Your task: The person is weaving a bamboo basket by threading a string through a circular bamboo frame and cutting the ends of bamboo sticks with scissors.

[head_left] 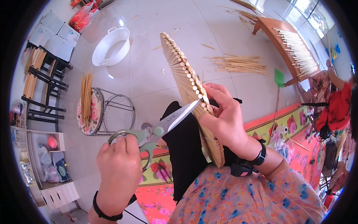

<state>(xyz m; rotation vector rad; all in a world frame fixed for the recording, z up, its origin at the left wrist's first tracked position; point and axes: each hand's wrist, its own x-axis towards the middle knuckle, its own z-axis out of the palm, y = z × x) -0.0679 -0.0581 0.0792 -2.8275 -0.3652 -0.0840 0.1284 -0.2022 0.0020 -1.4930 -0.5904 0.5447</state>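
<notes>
My left hand (pixel 117 164) grips the green handles of a pair of scissors (pixel 175 118), its fingers through the loops. The blades point up and to the right, and their tip lies against the edge of a mat of pale stalks (pixel 179 71). Round cut ends of the stalks run in a row along that edge. My right hand (pixel 225 117) holds the mat nearly upright over my lap, with the thumb on the near side and the fingers behind, partly hidden. The mat's lower end rests near my patterned clothing (pixel 238 194).
On the left, a round stool (pixel 91 112) bears a bundle of stalks (pixel 86 97), near a white basin (pixel 112 46). Loose stalks (pixel 242 64) lie on the floor. White stalks (pixel 298 50) cover a wooden bench (pixel 274 33) at the right; a person in red (pixel 335 108) sits beside it.
</notes>
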